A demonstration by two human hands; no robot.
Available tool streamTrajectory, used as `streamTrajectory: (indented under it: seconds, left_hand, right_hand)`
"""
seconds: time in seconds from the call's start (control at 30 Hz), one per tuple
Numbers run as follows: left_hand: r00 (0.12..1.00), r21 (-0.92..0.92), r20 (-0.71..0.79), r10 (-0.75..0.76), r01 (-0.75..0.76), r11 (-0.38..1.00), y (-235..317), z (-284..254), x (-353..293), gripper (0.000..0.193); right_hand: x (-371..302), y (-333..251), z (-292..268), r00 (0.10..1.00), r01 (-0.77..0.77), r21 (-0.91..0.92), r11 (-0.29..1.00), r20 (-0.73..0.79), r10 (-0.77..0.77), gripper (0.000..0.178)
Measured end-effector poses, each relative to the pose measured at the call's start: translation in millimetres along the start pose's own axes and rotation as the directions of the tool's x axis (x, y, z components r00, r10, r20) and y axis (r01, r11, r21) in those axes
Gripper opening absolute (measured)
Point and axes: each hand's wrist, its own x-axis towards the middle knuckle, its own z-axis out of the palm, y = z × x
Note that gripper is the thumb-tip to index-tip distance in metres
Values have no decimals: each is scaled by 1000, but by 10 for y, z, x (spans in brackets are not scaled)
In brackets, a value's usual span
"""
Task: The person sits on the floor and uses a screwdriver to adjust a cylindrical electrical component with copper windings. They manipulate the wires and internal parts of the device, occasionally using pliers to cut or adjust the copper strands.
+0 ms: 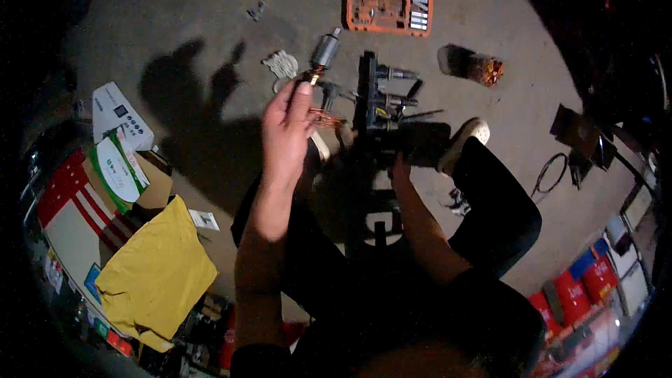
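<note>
A silver motor armature (325, 50) with a copper-coloured end is held up above the grey floor (203, 21), its shaft pointing to about 1 o'clock. The left hand (287, 119) grips it from its 7 o'clock side, thumb and fingers pinching the copper-coloured end. Copper-coloured wires (327, 120) show just beside that hand at its 3 o'clock. At 5 o'clock from the armature, the right hand (400, 171) is in shadow near a dark metal frame (367, 84); whether its fingers are spread or closed I cannot tell. A white glove-like bundle (281, 65) lies near the armature at 8 o'clock. Farther out come an open orange tool case (390, 1) at 2 o'clock, a copper-ended part (490, 70) at 3 o'clock, a pale shoe (470, 137) at 4 o'clock, a yellow sheet (157, 273) at 7 o'clock and a white box (120, 115) at 8 o'clock.
</note>
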Motion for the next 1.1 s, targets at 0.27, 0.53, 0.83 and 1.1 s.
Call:
streamTrajectory:
  seconds: [0.27,0.53,0.83,1.1]
  left_hand:
    - [893,-43,300,336,-339,940,-188,-56,-883,17]
    - [859,-224,318,400,-342,913,-498,72,-2761,16]
    - [793,-469,469,390,-151,870,-690,-194,-4048,18]
    - [746,-438,434,504,-315,842,-826,-225,-4349,13]
  right_hand:
    - [-1909,-504,-71,560,803,-407,436,265,-785,46]
    - [-4517,-534,-1496,6,999,40,30,494,-869,29]
    - [-4897,319,-2076,-134,990,100,-96,519,-844,25]
    - [-4877,497,-2279,-164,977,197,-85,432,-887,21]
